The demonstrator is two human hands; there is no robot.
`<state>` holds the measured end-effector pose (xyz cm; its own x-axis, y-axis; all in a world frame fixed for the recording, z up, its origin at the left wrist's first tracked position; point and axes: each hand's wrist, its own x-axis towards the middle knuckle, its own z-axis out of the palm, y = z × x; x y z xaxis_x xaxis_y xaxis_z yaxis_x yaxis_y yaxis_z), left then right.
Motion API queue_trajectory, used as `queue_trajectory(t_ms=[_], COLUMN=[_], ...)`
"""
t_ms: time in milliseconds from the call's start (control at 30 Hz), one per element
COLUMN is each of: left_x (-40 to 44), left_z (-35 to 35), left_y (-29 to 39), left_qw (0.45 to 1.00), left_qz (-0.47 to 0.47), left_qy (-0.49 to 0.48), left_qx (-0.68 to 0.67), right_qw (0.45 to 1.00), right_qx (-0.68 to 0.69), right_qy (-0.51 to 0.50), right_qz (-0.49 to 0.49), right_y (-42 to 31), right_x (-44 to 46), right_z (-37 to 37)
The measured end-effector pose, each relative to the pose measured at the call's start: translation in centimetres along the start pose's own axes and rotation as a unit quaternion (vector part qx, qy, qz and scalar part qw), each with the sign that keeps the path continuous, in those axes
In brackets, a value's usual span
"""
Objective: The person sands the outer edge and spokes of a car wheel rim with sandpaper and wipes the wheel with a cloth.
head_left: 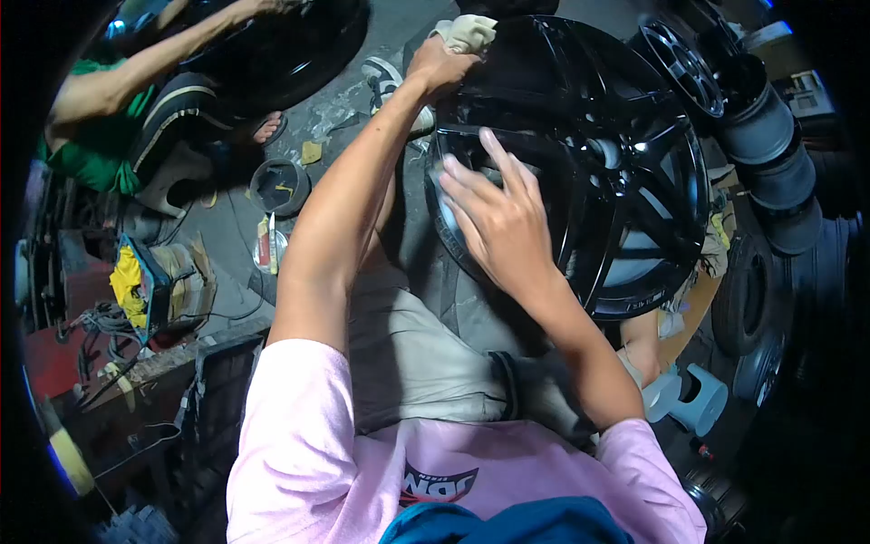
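Observation:
A large glossy black wheel rim (594, 227) with broad spokes is tilted in front of me, between my legs. My left hand (441, 68) reaches to its far left edge, fingers closed on a cream cloth (469, 34). Over the rim's near left side hovers my right hand (503, 218), fingers stretched and spread, slightly blurred, with nothing in it. Whether its fingertips touch the rim is unclear.
Another person's arm (136, 82) works over a dark round piece (299, 63) at upper left. A small dark bowl (279, 187) and a red-and-white tube (266, 245) lie left. Stacked rims (761, 127) and a tyre (743, 295) stand right, near a light-blue plastic container (700, 401).

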<state>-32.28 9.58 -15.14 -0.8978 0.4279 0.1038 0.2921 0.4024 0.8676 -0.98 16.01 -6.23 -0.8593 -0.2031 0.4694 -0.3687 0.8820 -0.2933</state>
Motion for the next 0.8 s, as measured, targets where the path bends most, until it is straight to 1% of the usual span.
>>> queue_trajectory(t_ms=[33, 100, 167, 233, 267, 300, 367, 400, 433, 467, 500, 567, 600, 633, 667, 700, 733, 767, 800], left_x=[0.0, -0.1, -0.5, -1.1, 0.3, -0.2, -2.1, -2.0, -1.8, -1.5, -1.1, -0.5, -0.9, -0.4, -0.5, -0.7, -0.4, 0.4, 0.2], left_z=[0.0, -0.4, -0.8, -0.8, 0.0, -0.4, -1.4, -1.4, -1.2, -1.2, -1.1, -0.4, -0.6, -0.6, -0.4, -0.5, -0.6, -0.5, -0.4], left_y=[0.2, 1.0, 1.6, 2.1, -0.3, 0.5, 3.9, 3.9, 3.4, 2.8, 2.2, 0.9, 1.2, 0.6, -0.1, 1.0, 0.5, -0.5, -0.1], left_qw=[1.000, 0.998, 0.998, 0.999, 1.000, 0.999, 0.995, 0.996, 0.998, 0.999, 0.999, 0.999, 1.000, 0.999, 0.999, 0.999, 0.998, 0.994, 0.995], left_qz=[-0.022, -0.031, -0.011, -0.018, -0.014, -0.026, -0.094, -0.090, -0.057, -0.025, -0.023, -0.018, -0.011, 0.032, 0.020, 0.013, 0.001, 0.042, 0.035], left_qy=[-0.009, 0.011, 0.001, 0.012, 0.005, 0.005, -0.019, -0.017, -0.002, 0.011, 0.012, 0.036, 0.026, 0.021, 0.030, 0.037, 0.028, 0.029, 0.028], left_qx=[-0.019, 0.061, 0.058, 0.027, 0.004, 0.017, 0.009, 0.011, 0.026, 0.043, 0.045, 0.030, 0.004, 0.010, 0.019, 0.028, 0.052, 0.102, 0.086], right_qw=[1.000, 0.996, 0.988, 0.982, 0.976, 0.974, 0.969, 0.969, 0.969, 0.964, 0.958, 0.963, 0.968, 0.971, 0.969, 0.968, 0.976, 0.982, 0.984], right_qx=[-0.003, 0.040, 0.084, 0.093, 0.107, 0.107, 0.171, 0.164, 0.165, 0.176, 0.185, 0.179, 0.155, 0.133, 0.127, 0.127, 0.108, 0.088, 0.096], right_qy=[0.003, 0.051, 0.068, 0.051, 0.056, 0.056, 0.095, 0.105, 0.110, 0.106, 0.101, 0.086, 0.062, 0.035, 0.008, 0.006, 0.022, 0.041, 0.062], right_qz=[0.002, 0.069, 0.108, 0.155, 0.182, 0.190, 0.151, 0.152, 0.149, 0.172, 0.196, 0.185, 0.189, 0.193, 0.211, 0.217, 0.190, 0.160, 0.139], right_y=[0.0, 0.0, -1.7, -3.7, -4.6, -4.4, -2.2, -1.5, -1.7, -1.9, -2.1, -2.9, -3.5, -4.0, -4.4, -4.5, -4.2, -3.7, -2.8], right_x=[0.5, 1.7, -0.1, -2.9, -3.9, -3.6, -0.5, 1.1, 1.2, 1.2, 1.0, -2.6, -4.6, -6.0, -6.6, -6.4, -5.3, -3.8, -2.1], right_z=[0.7, 2.3, 2.2, 0.7, -0.1, 0.3, 1.7, 2.4, 2.2, 2.0, 1.8, 0.0, -1.2, -2.2, -3.1, -3.0, -2.5, -1.9, -0.1])
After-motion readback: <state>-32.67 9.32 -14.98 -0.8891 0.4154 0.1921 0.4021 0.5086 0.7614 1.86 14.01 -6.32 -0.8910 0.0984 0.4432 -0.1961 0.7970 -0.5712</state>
